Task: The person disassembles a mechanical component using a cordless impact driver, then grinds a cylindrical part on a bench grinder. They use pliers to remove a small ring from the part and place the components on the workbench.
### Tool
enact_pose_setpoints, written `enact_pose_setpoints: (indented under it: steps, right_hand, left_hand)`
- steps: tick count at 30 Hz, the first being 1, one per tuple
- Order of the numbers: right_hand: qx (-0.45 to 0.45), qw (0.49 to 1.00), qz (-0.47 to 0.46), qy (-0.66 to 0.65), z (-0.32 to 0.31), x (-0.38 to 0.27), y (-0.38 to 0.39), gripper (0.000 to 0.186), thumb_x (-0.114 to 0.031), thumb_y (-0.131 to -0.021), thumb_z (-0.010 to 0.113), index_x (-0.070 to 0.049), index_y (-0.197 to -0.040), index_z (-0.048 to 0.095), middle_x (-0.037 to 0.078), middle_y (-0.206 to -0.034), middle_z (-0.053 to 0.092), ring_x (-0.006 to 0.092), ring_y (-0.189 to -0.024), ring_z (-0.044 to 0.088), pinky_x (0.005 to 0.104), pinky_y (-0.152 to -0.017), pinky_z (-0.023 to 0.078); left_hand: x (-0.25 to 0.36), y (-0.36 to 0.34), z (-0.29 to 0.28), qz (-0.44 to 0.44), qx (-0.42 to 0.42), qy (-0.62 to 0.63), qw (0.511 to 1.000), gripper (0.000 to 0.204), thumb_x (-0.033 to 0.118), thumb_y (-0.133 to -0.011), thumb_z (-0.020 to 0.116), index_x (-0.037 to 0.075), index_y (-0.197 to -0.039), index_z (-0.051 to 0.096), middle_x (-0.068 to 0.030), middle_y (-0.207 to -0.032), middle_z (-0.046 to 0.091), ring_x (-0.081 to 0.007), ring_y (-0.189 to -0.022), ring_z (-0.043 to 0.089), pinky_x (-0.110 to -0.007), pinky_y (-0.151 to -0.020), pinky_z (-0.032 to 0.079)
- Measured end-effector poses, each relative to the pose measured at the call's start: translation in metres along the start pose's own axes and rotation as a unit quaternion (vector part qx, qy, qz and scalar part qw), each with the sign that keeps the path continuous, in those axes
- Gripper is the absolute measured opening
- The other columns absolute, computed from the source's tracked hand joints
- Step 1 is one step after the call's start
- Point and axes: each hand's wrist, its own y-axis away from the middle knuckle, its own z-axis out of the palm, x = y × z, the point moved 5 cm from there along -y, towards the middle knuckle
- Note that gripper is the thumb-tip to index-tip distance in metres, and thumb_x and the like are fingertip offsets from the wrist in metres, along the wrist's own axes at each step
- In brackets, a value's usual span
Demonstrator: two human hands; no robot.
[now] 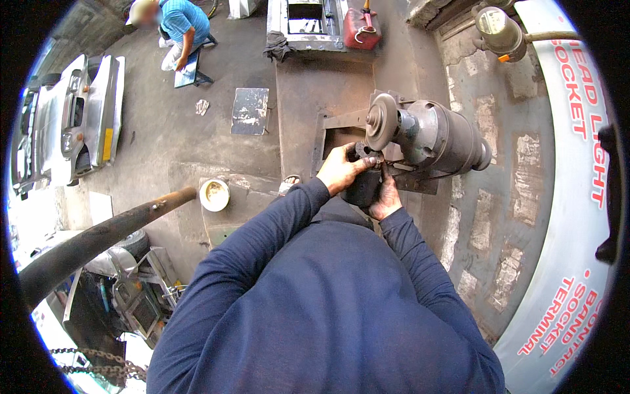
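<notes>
Dark cylindrical part (361,190) sat between the person's two hands, in front of the body and just below the round wheel (382,123) on the shaft of a grey motor (441,138). Whether part and wheel touched could not be told from above. The left hand (339,171) gripped the upper left side, its fingers curled round the rim and its thumb laid across the top. The right hand (386,199) was closed against the right side, fingers partly hidden, thumb pointing up toward the left thumb's tip. Any small piece pinched where the two met was too small to make out.

Handling the part well so near the wheel seemed to call for a firm hold low on its body, with the fingertips drawn back from the wheel's edge. The bare skin had no glove over it, and the loose dark sleeves (261,226) were best kept clear of the shaft. The wheel's motion could not be judged, so treating it as live was the safer course. Steady, light pressure and elbows close to the trunk would probably have kept the part from twisting, and turning it slowly would have suited its round shape.
</notes>
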Motion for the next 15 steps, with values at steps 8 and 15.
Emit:
enact_pose_setpoints:
  steps: [8,15]
  right_hand:
    - [-0.08,0.995,0.031,-0.042,0.002,0.007,-0.014,0.066,-0.059,-0.088,0.067,-0.015,-0.135,0.057,0.009,-0.131,0.064,0.0288,-0.118,0.063,0.0477,-0.107,0.048]
    - [-0.029,0.999,-0.029,0.029,0.014,0.006,-0.006,0.067,-0.058,-0.084,0.069,-0.015,-0.135,0.056,0.006,-0.136,0.059,0.0276,-0.127,0.052,0.0513,-0.11,0.037]
  left_hand:
    - [0.001,0.001,-0.011,0.027,0.045,-0.048,0.997,0.037,0.019,-0.089,0.075,-0.004,-0.117,0.066,-0.013,-0.106,0.072,-0.0171,-0.095,0.065,-0.033,-0.089,0.051]
    - [0.012,-0.001,-0.008,-0.023,0.021,-0.093,0.995,0.039,0.02,-0.092,0.074,-0.005,-0.12,0.065,-0.01,-0.108,0.072,-0.0148,-0.098,0.065,-0.032,-0.093,0.051]
